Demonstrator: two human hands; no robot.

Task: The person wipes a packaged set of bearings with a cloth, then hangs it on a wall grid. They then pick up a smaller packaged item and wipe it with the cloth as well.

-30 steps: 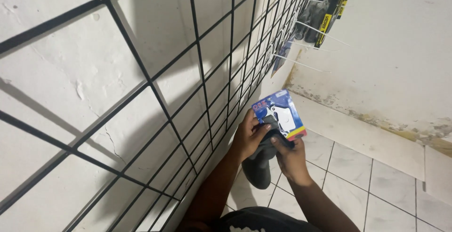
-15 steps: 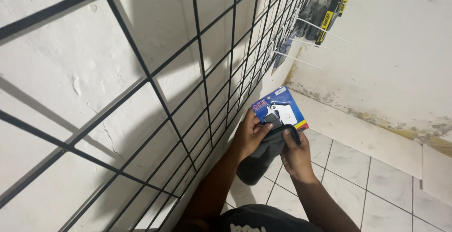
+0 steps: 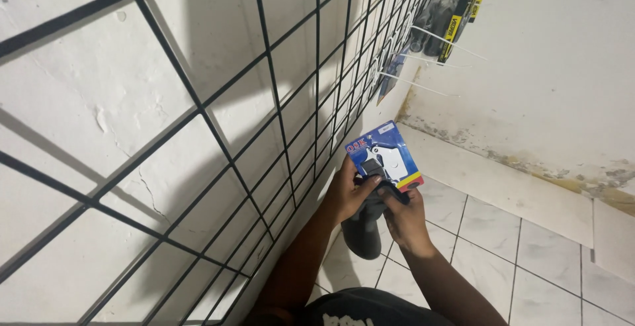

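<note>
A small blue carded package (image 3: pixel 385 154) with a yellow and red strip at its lower edge is held upright low in the middle of the head view. My left hand (image 3: pixel 350 193) grips its lower left side, thumb across the front. My right hand (image 3: pixel 402 219) holds its lower right part together with a dark grey cloth (image 3: pixel 365 230) that hangs down below both hands. The card's bottom edge is hidden by my fingers and the cloth.
A black wire grid panel (image 3: pixel 278 121) leans along the white wall on the left. White hooks (image 3: pixel 430 38) carry black and yellow hanging packages (image 3: pixel 456 8) at the top right. White floor tiles (image 3: pixel 503 233) lie below, under a stained white wall.
The package and both hands have shifted slightly left and lower in view. My hands have closed in tighter on the card's lower edge with the cloth.
</note>
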